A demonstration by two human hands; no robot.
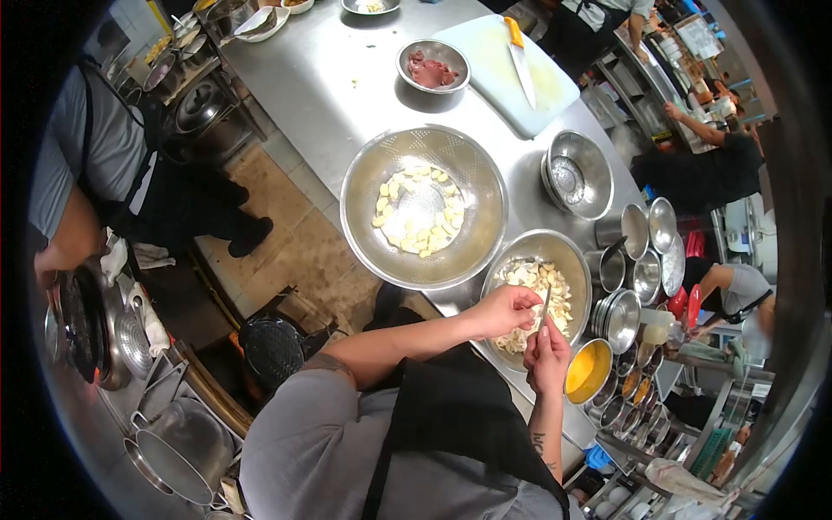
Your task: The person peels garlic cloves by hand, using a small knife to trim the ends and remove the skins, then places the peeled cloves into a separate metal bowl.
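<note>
Directly over a bowl of garlic, a small knife and a clove are held between two hands.

The left hand (pixel 507 310) is curled almost shut, its fingers pinched on something small, taken to be a garlic clove, though it is mostly hidden by the grip. The right hand (pixel 548 354) is placed just below those fingers and is nearer the body, closed round the handle of the small knife (pixel 544 310). The thin blade is pointed up toward the left fingertips, its long axis near upright. The garlic bowl (pixel 568 256) lies right beneath both hands. The large bowl (pixel 364 182) of peeled cloves (pixel 416 243) is set farther out to the left on the worktop (pixel 303 78).
</note>
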